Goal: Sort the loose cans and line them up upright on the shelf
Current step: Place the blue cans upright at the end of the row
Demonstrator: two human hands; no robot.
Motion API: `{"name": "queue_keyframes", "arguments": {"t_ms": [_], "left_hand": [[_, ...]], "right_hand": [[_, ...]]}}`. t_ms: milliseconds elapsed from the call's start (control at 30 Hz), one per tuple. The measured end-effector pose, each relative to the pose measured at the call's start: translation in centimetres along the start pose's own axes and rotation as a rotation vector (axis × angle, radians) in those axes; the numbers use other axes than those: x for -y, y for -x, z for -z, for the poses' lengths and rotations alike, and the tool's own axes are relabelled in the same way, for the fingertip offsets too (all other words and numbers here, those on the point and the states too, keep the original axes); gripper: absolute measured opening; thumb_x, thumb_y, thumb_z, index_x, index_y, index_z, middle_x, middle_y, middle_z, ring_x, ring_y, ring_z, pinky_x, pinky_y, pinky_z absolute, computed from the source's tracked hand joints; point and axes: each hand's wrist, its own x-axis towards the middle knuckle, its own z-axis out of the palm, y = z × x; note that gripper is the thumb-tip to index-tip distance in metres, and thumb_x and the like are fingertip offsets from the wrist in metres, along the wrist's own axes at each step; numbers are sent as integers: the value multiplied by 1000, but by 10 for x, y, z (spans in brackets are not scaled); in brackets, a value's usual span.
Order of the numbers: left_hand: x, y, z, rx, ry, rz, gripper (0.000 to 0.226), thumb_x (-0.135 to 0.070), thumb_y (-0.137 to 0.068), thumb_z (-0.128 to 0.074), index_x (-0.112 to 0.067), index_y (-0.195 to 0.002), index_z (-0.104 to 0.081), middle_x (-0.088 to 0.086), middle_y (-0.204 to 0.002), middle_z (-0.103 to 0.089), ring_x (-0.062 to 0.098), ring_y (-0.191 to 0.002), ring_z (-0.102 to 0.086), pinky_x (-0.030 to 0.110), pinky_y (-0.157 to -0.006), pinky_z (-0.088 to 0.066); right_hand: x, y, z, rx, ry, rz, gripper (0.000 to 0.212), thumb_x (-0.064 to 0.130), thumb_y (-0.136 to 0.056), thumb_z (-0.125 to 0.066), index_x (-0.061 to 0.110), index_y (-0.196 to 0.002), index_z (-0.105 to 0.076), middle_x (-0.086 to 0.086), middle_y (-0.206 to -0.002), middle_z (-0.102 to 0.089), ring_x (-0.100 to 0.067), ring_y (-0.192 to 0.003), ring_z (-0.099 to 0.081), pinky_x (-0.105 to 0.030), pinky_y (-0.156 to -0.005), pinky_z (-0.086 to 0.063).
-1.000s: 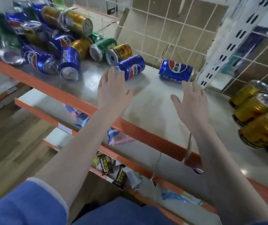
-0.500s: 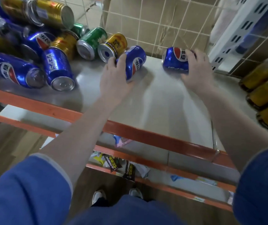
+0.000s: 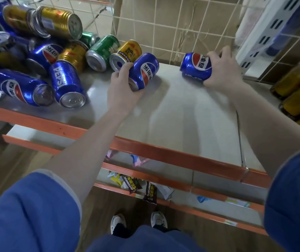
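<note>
1. The left hand [image 3: 122, 86] is wrapped around a blue Pepsi can [image 3: 144, 70] lying tilted on its side, mid-shelf, just right of the loose heap.
2. The right hand [image 3: 221, 70] grips a second blue can [image 3: 196, 67], also on its side, farther right and near the back of the shelf; the two hands are well apart.
3. The heap of loose cans [image 3: 42, 57] fills the far left of the shelf: blue, gold and green ones lying on their sides and stacked over one another, some with ends facing the camera.
4. The shelf [image 3: 181, 113] is a pale grey board with an orange front lip; the stretch between and in front of the hands shows only soft shadows.
5. At the right edge, gold cans [image 3: 294, 91] sit blurred in a row.
6. Behind the shelf runs a wire grid back [image 3: 163, 28] with brown cardboard behind it, and a white slotted upright [image 3: 265, 31] stands at the far right.
7. Lower shelves [image 3: 172, 188] with orange lips hold scattered snack packets [image 3: 132, 184]; below is a wood-patterned floor [image 3: 9, 160] and the person's white shoes [image 3: 138, 222].
</note>
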Motion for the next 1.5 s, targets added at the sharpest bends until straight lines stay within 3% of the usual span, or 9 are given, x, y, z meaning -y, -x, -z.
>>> {"name": "queue_keyframes", "arguments": {"t_ms": [133, 400, 533, 667, 800, 1033, 1133, 1267, 1500], "left_hand": [[4, 15, 10, 6, -17, -52, 70, -31, -71, -75, -25, -133, -43, 6, -121, -54, 15, -101, -50, 18, -77, -32], [10, 39, 30, 30, -69, -148, 72, -26, -68, -79, -23, -132, -47, 6, -122, -55, 20, -108, -51, 22, -82, -37], [9, 42, 38, 13, -41, -193, 73, -27, -67, -80, -25, -133, -49, 5, -120, -54, 10, -104, -51, 10, -83, -36], [4, 40, 50, 12, 23, -273, 70, -40, -67, -73, -28, -132, -51, 2, -119, -55, 9, -108, -51, 26, -90, -47], [-4, 33, 56, -4, 8, -315, 67, -52, -67, -64, -27, -128, -53, 1, -119, -57, -1, -103, -44, 13, -88, -38], [-25, 23, 54, 23, 89, -360, 65, -46, -64, -67, -24, -124, -58, -5, -115, -50, 1, -107, -45, 29, -88, -50], [-40, 17, 56, 86, 37, -360, 66, -47, -62, -67, -26, -124, -59, -3, -119, -55, 3, -109, -46, 32, -92, -48], [-72, 17, 59, 221, -117, -335, 69, -49, -57, -65, -30, -123, -59, -4, -118, -56, 9, -109, -46, 26, -89, -39], [-116, 41, 54, 278, -144, -284, 65, -51, -54, -66, -30, -115, -64, -14, -103, -55, 4, -102, -45, 24, -84, -36]], "right_hand": [[3, 24, 3, 8, -133, -54, 72, 21, -68, -73, 6, -131, -42, -20, -124, -37, -37, -110, -45, -40, -94, -41], [10, 91, 8, -62, -389, -104, 74, 18, -67, -74, 19, -135, -44, -14, -120, -41, -31, -108, -46, -38, -96, -42], [10, 113, 15, -83, -497, -156, 71, 25, -69, -77, 19, -132, -47, -9, -119, -48, -22, -107, -49, -30, -89, -43], [9, 126, 27, -135, -564, -193, 68, 27, -68, -79, 19, -128, -50, -6, -120, -56, -17, -103, -53, -29, -81, -43], [13, 135, 43, -195, -625, -194, 58, 29, -71, -77, 19, -122, -51, 2, -109, -57, -17, -100, -56, -35, -76, -51], [24, 135, 70, -188, -550, -154, 57, 42, -71, -69, 24, -123, -53, 9, -109, -57, -17, -102, -55, -43, -82, -53], [23, 136, 81, -130, -446, -101, 54, 41, -74, -67, 24, -125, -55, 1, -112, -61, -18, -99, -55, -41, -80, -53], [12, 143, 93, -73, -321, -74, 45, 39, -77, -66, 24, -119, -59, 1, -106, -63, -14, -89, -51, -29, -68, -44], [-18, 169, 113, -8, -227, -91, 48, 42, -78, -65, 23, -121, -58, -1, -111, -63, -19, -98, -54, -34, -72, -51]]}}
